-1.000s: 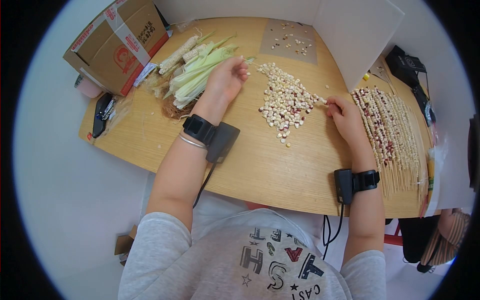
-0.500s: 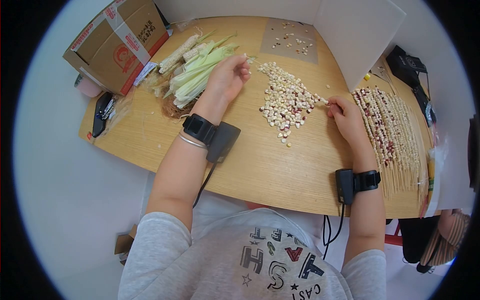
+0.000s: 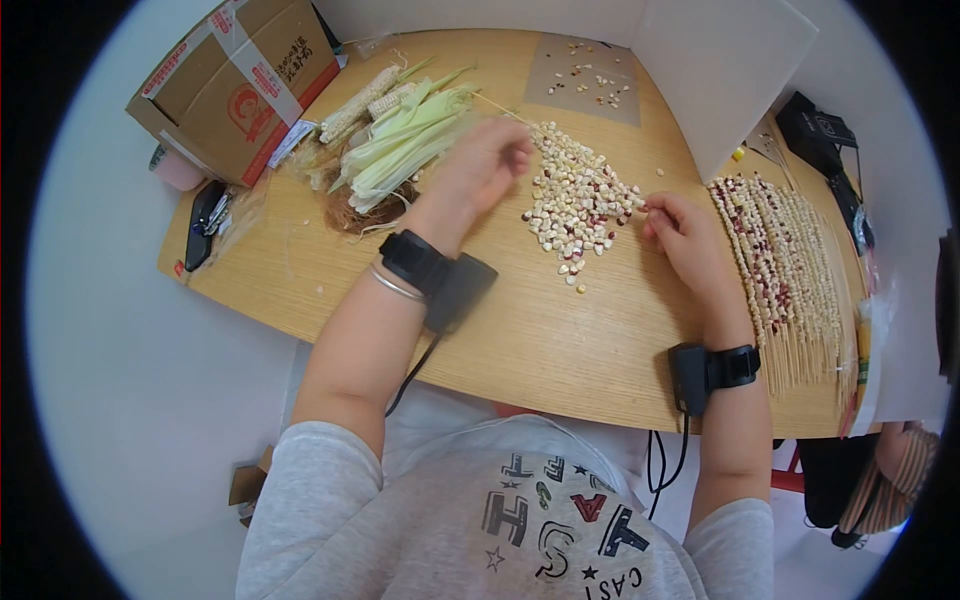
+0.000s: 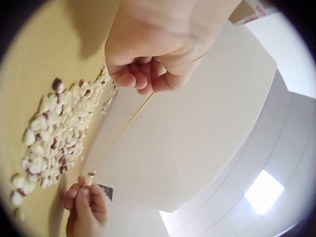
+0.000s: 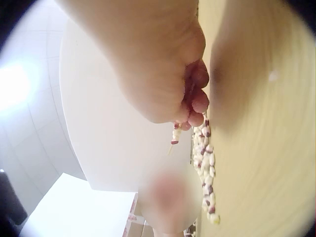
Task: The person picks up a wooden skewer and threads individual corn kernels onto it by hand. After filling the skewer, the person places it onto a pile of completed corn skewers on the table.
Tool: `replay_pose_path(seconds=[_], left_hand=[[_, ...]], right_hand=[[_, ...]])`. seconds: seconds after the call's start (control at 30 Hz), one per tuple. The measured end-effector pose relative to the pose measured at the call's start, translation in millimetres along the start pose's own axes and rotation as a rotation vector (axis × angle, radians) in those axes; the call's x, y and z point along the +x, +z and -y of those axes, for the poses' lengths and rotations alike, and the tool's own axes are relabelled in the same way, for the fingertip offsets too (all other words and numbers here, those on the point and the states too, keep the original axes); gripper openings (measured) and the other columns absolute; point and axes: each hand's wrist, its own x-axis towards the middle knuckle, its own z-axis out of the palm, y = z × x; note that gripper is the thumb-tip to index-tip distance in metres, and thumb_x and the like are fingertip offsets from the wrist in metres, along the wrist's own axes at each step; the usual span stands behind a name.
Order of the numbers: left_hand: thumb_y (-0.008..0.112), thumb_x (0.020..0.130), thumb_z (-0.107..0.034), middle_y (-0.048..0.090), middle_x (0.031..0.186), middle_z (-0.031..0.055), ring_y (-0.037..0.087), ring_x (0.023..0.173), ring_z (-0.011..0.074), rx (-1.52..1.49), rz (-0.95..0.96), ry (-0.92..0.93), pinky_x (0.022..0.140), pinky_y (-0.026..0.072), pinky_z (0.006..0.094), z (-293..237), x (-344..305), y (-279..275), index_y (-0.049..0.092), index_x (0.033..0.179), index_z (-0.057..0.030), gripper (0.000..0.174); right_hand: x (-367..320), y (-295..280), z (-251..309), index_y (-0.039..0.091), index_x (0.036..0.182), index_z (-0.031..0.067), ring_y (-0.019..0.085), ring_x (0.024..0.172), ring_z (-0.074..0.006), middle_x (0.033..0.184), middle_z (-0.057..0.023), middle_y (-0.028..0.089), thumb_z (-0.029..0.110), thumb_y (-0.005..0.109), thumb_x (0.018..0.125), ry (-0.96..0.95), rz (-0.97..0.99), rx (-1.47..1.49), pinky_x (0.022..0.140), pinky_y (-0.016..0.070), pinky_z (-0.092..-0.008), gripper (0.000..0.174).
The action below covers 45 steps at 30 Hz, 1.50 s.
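Note:
My left hand (image 3: pixel 480 170) is beside the left edge of a pile of corn kernels (image 3: pixel 575 200). In the left wrist view its curled fingers pinch a thin wooden stick (image 4: pixel 124 129), which slants down to my right hand (image 4: pixel 86 210). My right hand (image 3: pixel 692 240) grips the stick's other end at the pile's right side, thumb and fingers around it. A few white and dark red kernels are threaded there, seen as threaded kernels (image 5: pixel 175 134) in the right wrist view. Part of the stick shows beyond my left hand in the head view.
Corn husks (image 3: pixel 405 150) and cobs lie at the left, near a cardboard box (image 3: pixel 235 95). Rows of kernel-threaded sticks (image 3: pixel 775 250) lie at the right. Behind stand a grey mat (image 3: pixel 583 80) with scattered kernels and a white board (image 3: pixel 730 70).
My left hand has moved right along the stick, toward the kernel pile, leaving part of the stick showing behind it. My right hand has barely moved.

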Motion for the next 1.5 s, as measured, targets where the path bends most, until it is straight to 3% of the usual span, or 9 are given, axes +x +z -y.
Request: replay_pose_path(seconds=[0.07, 0.17, 0.3, 0.8, 1.03, 1.1, 1.3, 1.37, 1.5], left_hand=[[0.062, 0.078, -0.008, 0.054, 0.066, 0.0017, 0.050, 0.059, 0.0092, 0.095, 0.140, -0.131, 0.053, 0.0420, 0.0210, 10.4, -7.9, 14.0, 0.054, 0.078, -0.0054, 0.009], [0.061, 0.080, -0.010, 0.055, 0.068, 0.0023, 0.051, 0.059, 0.0087, 0.259, 0.174, -0.265, 0.054, 0.0435, 0.0206, 15.4, -22.6, 34.6, 0.054, 0.081, -0.0046, 0.009], [0.060, 0.081, -0.012, 0.057, 0.071, 0.0037, 0.052, 0.060, 0.0090, 0.295, 0.203, -0.291, 0.054, 0.0440, 0.0211, 19.1, -29.9, 44.0, 0.054, 0.087, -0.0021, 0.013], [0.060, 0.082, -0.014, 0.058, 0.074, 0.0039, 0.052, 0.061, 0.0087, 0.416, 0.304, -0.176, 0.055, 0.0435, 0.0217, 20.6, -30.8, 46.6, 0.057, 0.095, -0.0021, 0.018], [0.062, 0.082, -0.021, 0.058, 0.070, 0.0018, 0.051, 0.059, 0.0073, 0.518, 0.213, -0.147, 0.052, 0.0422, 0.0199, 16.5, -32.5, 48.9, 0.061, 0.089, -0.0028, 0.019], [0.062, 0.082, -0.024, 0.058, 0.068, 0.0012, 0.050, 0.057, 0.0066, 0.567, 0.352, -0.133, 0.050, 0.0417, 0.0194, 19.7, -34.3, 49.0, 0.063, 0.087, -0.0040, 0.020], [0.062, 0.083, -0.024, 0.058, 0.068, 0.0011, 0.051, 0.058, 0.0065, 0.570, 0.366, -0.165, 0.050, 0.0414, 0.0187, 21.5, -32.8, 48.1, 0.063, 0.093, -0.0044, 0.022], [0.062, 0.083, -0.024, 0.058, 0.069, 0.0012, 0.051, 0.059, 0.0065, 0.576, 0.373, -0.163, 0.050, 0.0415, 0.0186, 21.9, -32.5, 48.2, 0.063, 0.094, -0.0040, 0.023], [0.062, 0.083, -0.021, 0.058, 0.069, 0.0014, 0.050, 0.058, 0.0064, 0.556, 0.361, -0.158, 0.051, 0.0413, 0.0183, 20.0, -35.6, 50.1, 0.062, 0.095, -0.0025, 0.022]], right_hand=[[-2.3, 7.5, 9.1, 0.059, 0.093, -0.0001, 0.055, 0.060, -0.0115, 0.066, -0.0056, 0.059, 0.007, 0.051, 0.084, 0.037, 0.086, 0.126, 0.056, 0.0438, -0.0254, 0.013], [-2.6, 14.1, 9.4, 0.058, 0.093, -0.0002, 0.055, 0.058, -0.0102, 0.067, -0.0056, 0.059, 0.007, 0.051, 0.085, -0.006, 0.057, 0.151, 0.054, 0.0434, -0.0244, 0.013], [-4.1, 19.0, 14.3, 0.058, 0.092, -0.0005, 0.055, 0.057, -0.0103, 0.067, -0.0060, 0.059, 0.006, 0.052, 0.084, -0.022, 0.038, 0.242, 0.053, 0.0435, -0.0237, 0.012], [-2.1, 19.5, 6.3, 0.058, 0.094, 0.0001, 0.057, 0.060, -0.0121, 0.068, -0.0071, 0.060, 0.009, 0.054, 0.083, -0.080, -0.004, 0.205, 0.057, 0.0445, -0.0252, 0.015], [-6.5, 11.7, 27.2, 0.060, 0.098, 0.0024, 0.056, 0.065, -0.0109, 0.072, -0.0069, 0.061, 0.018, 0.059, 0.081, -0.104, -0.016, 0.143, 0.058, 0.0439, -0.0252, 0.023], [-6.6, 12.0, 28.9, 0.061, 0.096, 0.0020, 0.055, 0.065, -0.0107, 0.072, -0.0070, 0.061, 0.019, 0.059, 0.081, -0.136, 0.002, 0.147, 0.058, 0.0435, -0.0252, 0.023], [-3.0, 13.8, 13.6, 0.062, 0.092, 0.0016, 0.052, 0.062, -0.0108, 0.074, -0.0080, 0.061, 0.020, 0.059, 0.082, -0.142, -0.024, 0.081, 0.057, 0.0417, -0.0250, 0.021], [-1.6, 13.6, 12.1, 0.062, 0.092, 0.0026, 0.052, 0.060, -0.0120, 0.072, -0.0081, 0.060, 0.021, 0.058, 0.083, -0.238, -0.038, 0.020, 0.056, 0.0414, -0.0254, 0.021], [-5.1, 10.9, 23.9, 0.062, 0.092, 0.0029, 0.052, 0.060, -0.0145, 0.070, -0.0086, 0.059, 0.021, 0.058, 0.083, -0.143, 0.004, 0.057, 0.057, 0.0415, -0.0262, 0.021]])
